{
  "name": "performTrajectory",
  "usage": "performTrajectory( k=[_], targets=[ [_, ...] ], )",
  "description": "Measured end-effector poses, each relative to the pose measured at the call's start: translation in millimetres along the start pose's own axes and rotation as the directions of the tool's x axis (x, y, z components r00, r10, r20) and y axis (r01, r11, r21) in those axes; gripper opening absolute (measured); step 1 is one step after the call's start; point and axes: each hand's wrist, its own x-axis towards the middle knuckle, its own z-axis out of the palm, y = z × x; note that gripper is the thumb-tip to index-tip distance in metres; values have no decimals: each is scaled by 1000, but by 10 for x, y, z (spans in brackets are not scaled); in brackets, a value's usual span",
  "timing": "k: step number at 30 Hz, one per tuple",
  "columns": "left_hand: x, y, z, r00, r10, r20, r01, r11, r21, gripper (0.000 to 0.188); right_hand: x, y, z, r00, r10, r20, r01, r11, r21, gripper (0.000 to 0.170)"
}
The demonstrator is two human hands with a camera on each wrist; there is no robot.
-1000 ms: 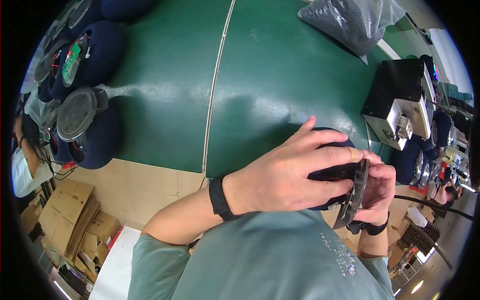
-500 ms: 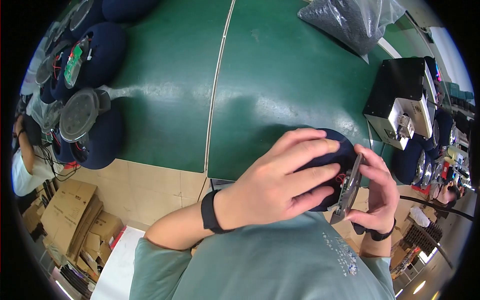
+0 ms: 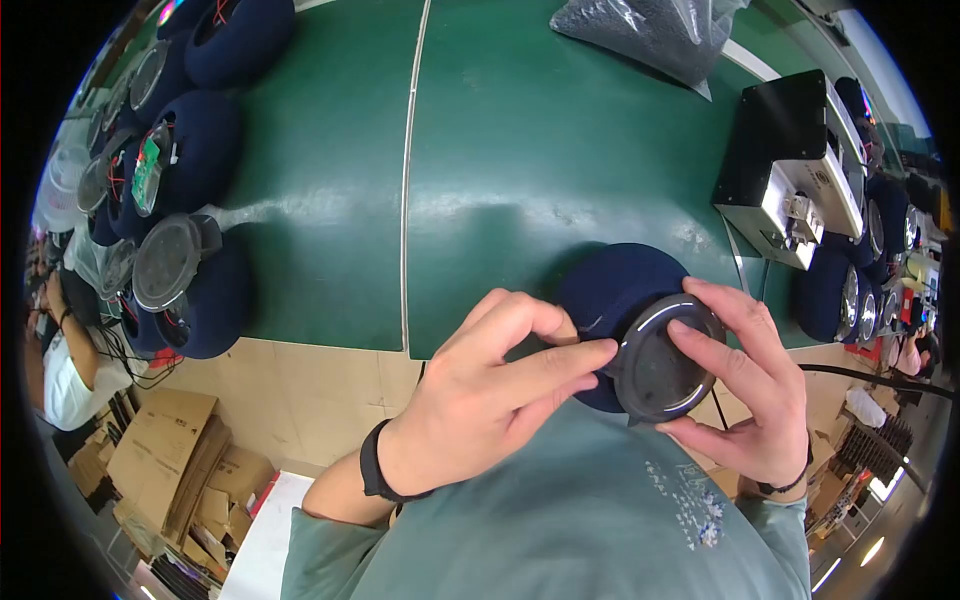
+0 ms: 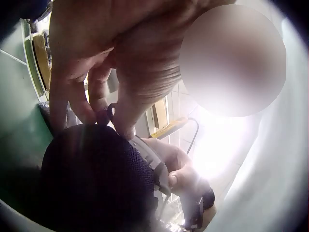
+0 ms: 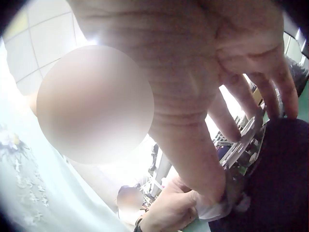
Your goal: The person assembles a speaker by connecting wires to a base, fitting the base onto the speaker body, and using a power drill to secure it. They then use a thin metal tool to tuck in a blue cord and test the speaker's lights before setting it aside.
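My right hand [image 3: 745,385] is clamped on the dark round lid [image 3: 665,365], thumb at its near edge and fingers over its upper rim and face; the lid is tilted, its smooth face showing upward in the head view. My left hand [image 3: 490,390] is close beside it, the two hands apart from each other; its fingers and thumb pinch a small dark loop [image 4: 112,111] at the edge of the navy round body [image 3: 615,285], with one fingertip right by the lid's rim. The body sits between my hands, partly under the lid and just in front of my green shirt [image 3: 500,525]; how firmly the lid sits on it I cannot tell.

Ahead of both hands runs the green table [image 3: 500,190], with a pale seam [image 3: 407,200] ahead of my left hand; beyond my right hand stands a black and silver machine [image 3: 790,165], and farther ahead lies a clear bag of dark grains [image 3: 650,35]. Well to the left of my left hand is a cluster of navy bodies [image 3: 215,290]; one there shows a green circuit board [image 3: 147,175], another a grey lid [image 3: 167,262]. Behind my left hand, off the table, are flattened cardboard boxes [image 3: 160,450]; right of my right hand are more navy bodies with clear discs [image 3: 850,300] and a black cable [image 3: 870,378].
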Motion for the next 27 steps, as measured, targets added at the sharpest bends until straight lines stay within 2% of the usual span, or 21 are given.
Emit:
performTrajectory(
  k=[2, 4, 8, 10, 18, 20, 23, 25, 26, 27],
  targets=[
    [-3, 16, -12, 999, 4, 37, -5, 1000, 27, 39, -2, 6, 14, 1000, -11, -6, 11, 1000, 1, 83],
    [-3, 65, -16, 999, -51, 20, 51, 999, 14, 38, 2, 8, 8, 1000, -27, -1, 27, 1000, -1, 84],
    [-22, 139, -1, 997, -73, 10, 72, 997, 38, 37, -2, -4, 24, 999, -40, -11, 40, 999, 11, 86],
    [-45, 192, 18, 989, -146, -28, 148, 985, 86, 36, -7, -11, 49, 999, -39, -29, 39, 999, -1, 83],
    [-56, 189, 25, 990, -138, -30, 139, 987, 75, 36, 20, -86, 56, 1000, -5, -30, 5, 1000, -22, 81],
    [-57, 164, 28, 990, -139, -28, 141, 988, 61, 36, 27, -102, 46, 1000, -21, -3, 21, 999, -45, 87],
    [-55, 122, 21, 997, -65, -38, 66, 998, 22, 36, 43, -97, 50, 1000, -24, 3, 25, 999, -46, 86],
    [-51, 170, -4, 983, -182, 4, 182, 983, 24, 36, 55, -92, 31, 1000, -25, 18, 26, 999, -48, 86],
    [-47, 151, -23, 983, -181, 7, 181, 983, 25, 36, 58, -91, 26, 999, -25, 34, 27, 998, -50, 86],
    [-38, 117, -43, 985, -169, 38, 168, 986, 24, 46, 57, -87, 31, 999, -23, 30, 25, 998, -50, 86]
  ],
)
